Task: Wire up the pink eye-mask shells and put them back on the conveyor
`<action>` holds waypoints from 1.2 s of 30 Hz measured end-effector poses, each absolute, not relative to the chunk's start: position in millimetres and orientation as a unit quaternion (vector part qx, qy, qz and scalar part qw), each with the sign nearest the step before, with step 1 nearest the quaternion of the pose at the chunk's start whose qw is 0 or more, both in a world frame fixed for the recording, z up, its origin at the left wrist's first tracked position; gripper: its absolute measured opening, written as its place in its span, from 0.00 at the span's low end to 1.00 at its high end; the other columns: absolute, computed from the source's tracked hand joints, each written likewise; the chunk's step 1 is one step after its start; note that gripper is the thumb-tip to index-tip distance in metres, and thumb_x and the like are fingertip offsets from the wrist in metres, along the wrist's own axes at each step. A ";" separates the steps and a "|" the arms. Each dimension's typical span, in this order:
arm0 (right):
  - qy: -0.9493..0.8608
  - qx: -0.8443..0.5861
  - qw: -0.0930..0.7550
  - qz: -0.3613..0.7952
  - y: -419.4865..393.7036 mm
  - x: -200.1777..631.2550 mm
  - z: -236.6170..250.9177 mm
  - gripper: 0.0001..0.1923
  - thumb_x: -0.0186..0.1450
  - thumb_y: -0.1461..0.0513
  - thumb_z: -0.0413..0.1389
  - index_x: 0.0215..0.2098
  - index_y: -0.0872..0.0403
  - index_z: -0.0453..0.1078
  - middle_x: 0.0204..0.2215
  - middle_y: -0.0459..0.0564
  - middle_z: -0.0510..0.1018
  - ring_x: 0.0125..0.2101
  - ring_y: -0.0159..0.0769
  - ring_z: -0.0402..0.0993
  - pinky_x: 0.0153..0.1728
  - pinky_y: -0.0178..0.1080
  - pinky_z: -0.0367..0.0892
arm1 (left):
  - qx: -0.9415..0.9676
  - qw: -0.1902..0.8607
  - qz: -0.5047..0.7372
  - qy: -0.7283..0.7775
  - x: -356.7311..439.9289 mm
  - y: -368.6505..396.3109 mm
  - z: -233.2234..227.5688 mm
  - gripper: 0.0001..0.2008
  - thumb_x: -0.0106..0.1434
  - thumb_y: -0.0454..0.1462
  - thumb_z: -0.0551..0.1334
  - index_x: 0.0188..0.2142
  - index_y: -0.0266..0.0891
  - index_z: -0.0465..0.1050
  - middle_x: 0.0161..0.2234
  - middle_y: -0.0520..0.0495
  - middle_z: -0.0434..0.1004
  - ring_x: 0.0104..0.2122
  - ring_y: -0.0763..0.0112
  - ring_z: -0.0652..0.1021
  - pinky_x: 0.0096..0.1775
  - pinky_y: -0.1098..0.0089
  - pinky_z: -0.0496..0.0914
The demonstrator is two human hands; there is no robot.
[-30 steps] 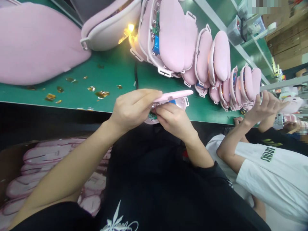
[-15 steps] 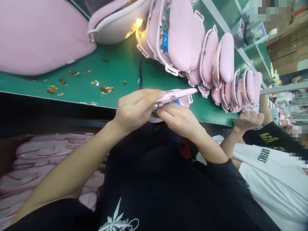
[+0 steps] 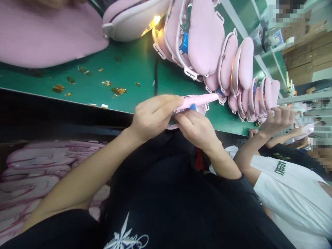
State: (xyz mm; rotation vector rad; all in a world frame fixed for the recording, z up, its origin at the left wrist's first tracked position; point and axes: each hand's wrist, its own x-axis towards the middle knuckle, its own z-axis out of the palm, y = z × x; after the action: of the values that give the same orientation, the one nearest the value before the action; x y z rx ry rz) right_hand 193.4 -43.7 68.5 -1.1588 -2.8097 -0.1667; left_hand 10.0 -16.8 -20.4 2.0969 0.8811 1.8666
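Note:
Between my hands, at the front edge of the bench, is a pink plastic casing [image 3: 199,100], its two shells parted. My left hand [image 3: 153,116] is closed on the casing's left end, thumb and fingers pressed against the upper shell. Inside the gap, the bent fingers of my right hand [image 3: 194,126] are pinched together near the circuit board; what they grip, if anything, is hidden. A blue part [image 3: 192,107] shows inside the casing just above my right hand.
Stacked pink casings [image 3: 204,38] run along the green bench [image 3: 124,74], one beside a glowing yellow light [image 3: 156,20]. Scraps of gold tape [image 3: 118,91] lie at left. Wrapped pink parts [image 3: 33,173] fill the space below. A co-worker's raised hand [image 3: 278,121] is at right.
The casing's upper shell has tilted a little, and more of the blue part shows. The co-worker's hand at right has risen. The whole view has shifted slightly.

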 end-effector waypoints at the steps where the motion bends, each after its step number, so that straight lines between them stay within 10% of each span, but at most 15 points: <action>1: -0.926 -0.372 0.031 -0.062 -43.1 190.5 73.8 0.17 0.81 0.68 0.47 0.45 0.53 0.77 0.36 0.50 0.85 0.39 0.38 0.79 0.42 0.41 0.75 | 0.708 0.093 0.631 0.303 10.4 -17.3 -20.7 0.19 0.77 0.29 0.60 0.64 0.42 0.75 0.54 0.44 0.86 0.55 0.63 0.86 0.57 0.64 0.83; 13: -0.927 -0.364 -0.078 -0.044 -41.8 158.1 93.5 0.21 0.80 0.70 0.41 0.45 0.56 0.78 0.37 0.56 0.84 0.40 0.43 0.78 0.42 0.45 0.76 | 0.668 0.117 0.650 0.343 8.5 -20.3 -22.3 0.15 0.77 0.30 0.61 0.59 0.42 0.77 0.52 0.45 0.87 0.52 0.66 0.87 0.56 0.68 0.83; 25: -0.858 -0.450 0.246 0.021 -61.0 206.8 25.5 0.10 0.78 0.66 0.56 0.47 0.50 0.80 0.42 0.48 0.90 0.43 0.36 0.88 0.48 0.41 0.84 | 0.699 0.086 0.608 0.366 12.2 -19.4 -31.5 0.15 0.79 0.34 0.57 0.59 0.40 0.78 0.52 0.44 0.87 0.51 0.63 0.87 0.52 0.63 0.86; 36: -0.889 -0.380 0.253 -0.029 -51.7 202.5 30.8 0.10 0.75 0.69 0.56 0.48 0.50 0.78 0.41 0.49 0.89 0.42 0.38 0.87 0.47 0.42 0.82 | 0.691 0.097 0.635 0.331 10.9 -19.3 -28.0 0.17 0.77 0.31 0.60 0.63 0.40 0.75 0.54 0.44 0.86 0.53 0.62 0.87 0.55 0.63 0.85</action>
State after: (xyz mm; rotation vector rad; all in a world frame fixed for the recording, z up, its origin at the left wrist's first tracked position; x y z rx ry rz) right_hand 202.5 -51.7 30.8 -1.0342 -2.4165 -0.0798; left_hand 10.9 -19.3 -28.0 2.0472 0.9812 1.8791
